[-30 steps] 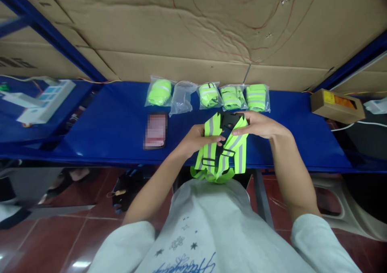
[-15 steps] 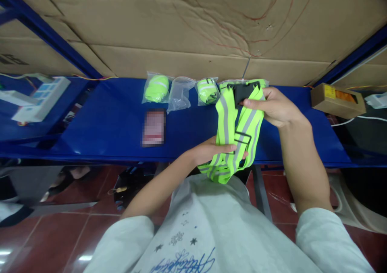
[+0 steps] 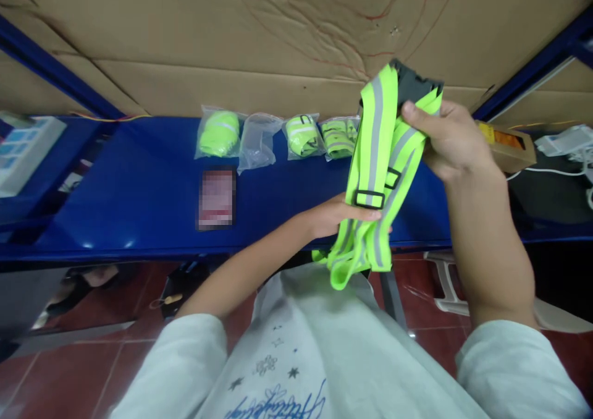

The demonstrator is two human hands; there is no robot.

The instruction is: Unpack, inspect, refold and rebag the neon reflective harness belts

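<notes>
A neon yellow-green reflective belt (image 3: pixel 377 122) with grey stripes hangs in folded loops between my two hands. My right hand (image 3: pixel 456 135) grips its upper end beside the black buckle (image 3: pixel 414 85), thumb pressed on the strap. Lower down, my left hand (image 3: pixel 340 216) closes around the gathered straps, its thumb lying across them just under a black slider (image 3: pixel 369 199). Loose loops dangle below the left hand, in front of my shirt. The fingers of both hands are partly hidden behind the belt.
On the blue table (image 3: pixel 139 190) stand bagged green belts (image 3: pixel 220 133), (image 3: pixel 302 136), (image 3: pixel 340 138) and a clear plastic bag (image 3: pixel 260 141). A blurred-out flat item (image 3: pixel 216 198) lies nearer the front edge. At right is a cardboard box (image 3: pixel 512 147); cardboard (image 3: pixel 208 85) lines the back.
My right hand has lifted the buckle end up and to the right, drawing the belt longer and straighter. The left hand still grips the lower straps. The view has shifted slightly right.
</notes>
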